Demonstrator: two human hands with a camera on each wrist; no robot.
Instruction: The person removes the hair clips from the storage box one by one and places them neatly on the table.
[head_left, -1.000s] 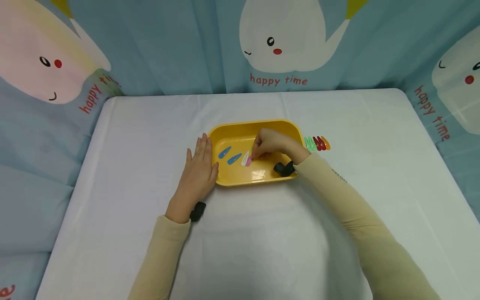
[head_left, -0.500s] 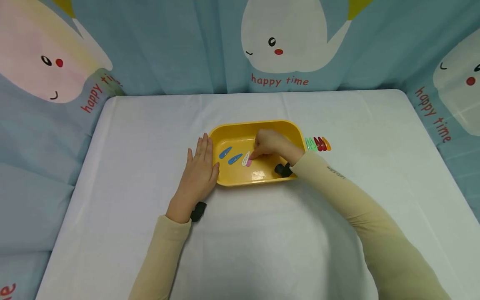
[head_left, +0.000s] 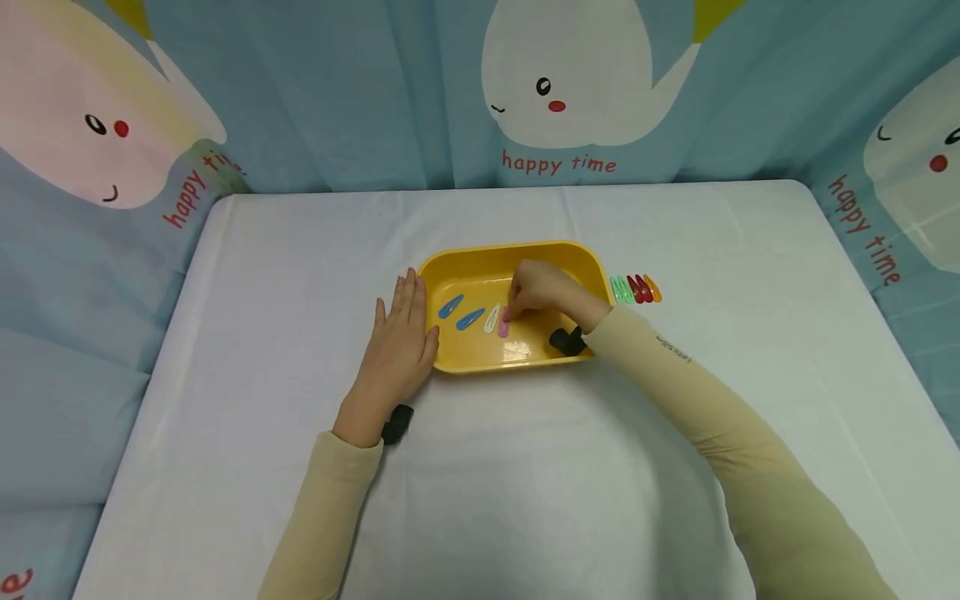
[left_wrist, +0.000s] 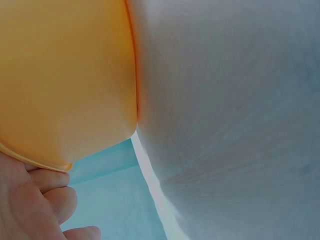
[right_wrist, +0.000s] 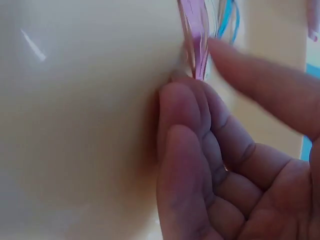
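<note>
My left hand (head_left: 400,346) lies along the left rim of the yellow tray (head_left: 517,364), fingers straight and touching it. The left wrist view shows its fingers (left_wrist: 42,197) at the tray's rim. Inside the tray, my right hand (head_left: 542,286) pinches the upper end of a pink hair clip (head_left: 503,327) between thumb and fingers. The right wrist view has that pink clip (right_wrist: 196,30) between the thumb and the curled fingers. A white hair clip (head_left: 491,318) lies just left of it. Two blue hair clips, one (head_left: 470,318) nearer the white clip and one (head_left: 451,306) farther left, lie on the tray floor.
Right of the tray, a row of hair clips lies on the white tablecloth (head_left: 480,492): green (head_left: 621,288), red (head_left: 639,288) and orange (head_left: 653,288). A blue curtain (head_left: 360,100) with whale prints stands behind the table.
The pink hair clip, earlier close against the white one, has turned and shifted slightly right, leaving a small gap. My right hand has stayed nearly in place; the left hand is still.
</note>
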